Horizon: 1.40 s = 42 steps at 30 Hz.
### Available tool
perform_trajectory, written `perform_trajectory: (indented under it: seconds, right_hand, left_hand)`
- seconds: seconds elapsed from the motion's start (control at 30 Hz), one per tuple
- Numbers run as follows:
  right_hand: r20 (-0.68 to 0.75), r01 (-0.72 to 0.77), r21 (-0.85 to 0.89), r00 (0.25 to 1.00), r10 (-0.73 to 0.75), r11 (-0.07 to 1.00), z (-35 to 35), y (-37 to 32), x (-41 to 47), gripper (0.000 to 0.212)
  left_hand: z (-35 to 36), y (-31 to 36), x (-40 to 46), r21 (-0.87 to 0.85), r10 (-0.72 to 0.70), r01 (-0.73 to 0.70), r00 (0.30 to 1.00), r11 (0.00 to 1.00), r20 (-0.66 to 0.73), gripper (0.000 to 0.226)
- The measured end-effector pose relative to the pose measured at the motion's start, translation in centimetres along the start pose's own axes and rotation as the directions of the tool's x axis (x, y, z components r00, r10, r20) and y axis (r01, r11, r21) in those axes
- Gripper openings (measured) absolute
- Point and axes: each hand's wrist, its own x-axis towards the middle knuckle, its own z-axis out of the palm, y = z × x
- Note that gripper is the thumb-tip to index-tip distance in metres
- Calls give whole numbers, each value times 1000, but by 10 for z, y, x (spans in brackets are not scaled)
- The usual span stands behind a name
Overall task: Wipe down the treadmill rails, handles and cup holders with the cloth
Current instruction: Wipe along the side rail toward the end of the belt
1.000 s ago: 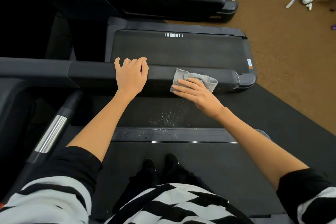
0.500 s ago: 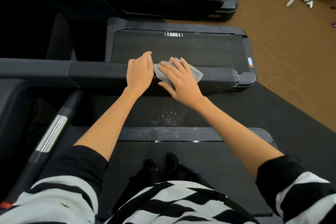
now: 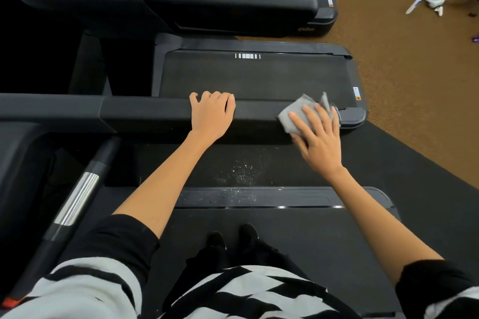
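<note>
cloth (image 3: 298, 111) on rail (image 3: 145, 114), right of left hand (image 3: 211, 118)

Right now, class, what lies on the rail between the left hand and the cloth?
In the head view, only bare black rail lies between the left hand and the grey cloth under the right hand.
</note>
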Motion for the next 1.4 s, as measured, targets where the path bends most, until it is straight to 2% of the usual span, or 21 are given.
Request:
perform_trajectory:
  seconds: [0.1,0.17,0.33,0.4,0.5,0.63,0.73,0.87,1.03,1.1,1.13,1.2,1.3,1.4]
  right_hand:
    - [-101,-193,49,975,197,980,5,-3,-3,39]
    - [-149,-335,127,924,352,934,10,-15,0,36]
    - [-182,-559,354,746,641,750,15,-37,14,32]
    - [-188,-629,418,646,740,656,15,-42,24,30]
    - [-167,-694,488,522,837,530,12,-42,37,29]
    - [-115,-728,499,481,869,470,3,-33,45,30]
    - [17,-788,464,465,885,405,-9,-18,54,27]
    - [280,-880,333,436,855,340,-23,12,70,29]
    - [576,-939,113,329,749,325,-28,35,101,35]
    - [613,-902,56,370,698,429,-28,31,110,35]
    - [603,-866,30,414,682,499,-26,26,113,35]
    - [513,-750,1,568,644,661,-23,2,117,38]
    - [309,-523,50,818,485,851,-11,-48,111,30]
    - [99,-318,171,947,304,933,-8,-71,89,21]
  left_hand:
    - [3,1,0,31,2,-1,1000,1000,-19,46]
    - [4,-1,-1,40,6,-5,1000,999,-29,50]
    - [4,1,-2,61,11,-8,999,998,-51,54]
    - [4,1,-2,64,8,-5,998,998,-55,56]
    - [3,2,-2,61,3,0,999,998,-52,56]
    - [2,2,-1,73,3,1,999,997,-47,59]
    - [1,3,-1,72,8,-5,999,997,-37,59]
    - [1,2,-1,72,11,-10,1000,997,-21,58]
    - [-5,1,1,9,23,-23,1000,1000,21,47]
    - [-9,-1,3,-116,9,-6,1000,993,23,41]
    - [-11,-2,3,-194,-10,12,1000,981,15,39]
    - [-13,-5,4,-301,-48,41,999,953,-16,36]
    - [-12,-10,3,-295,-55,38,997,955,-50,35]
    - [-11,-11,0,-228,-54,42,997,973,-47,36]
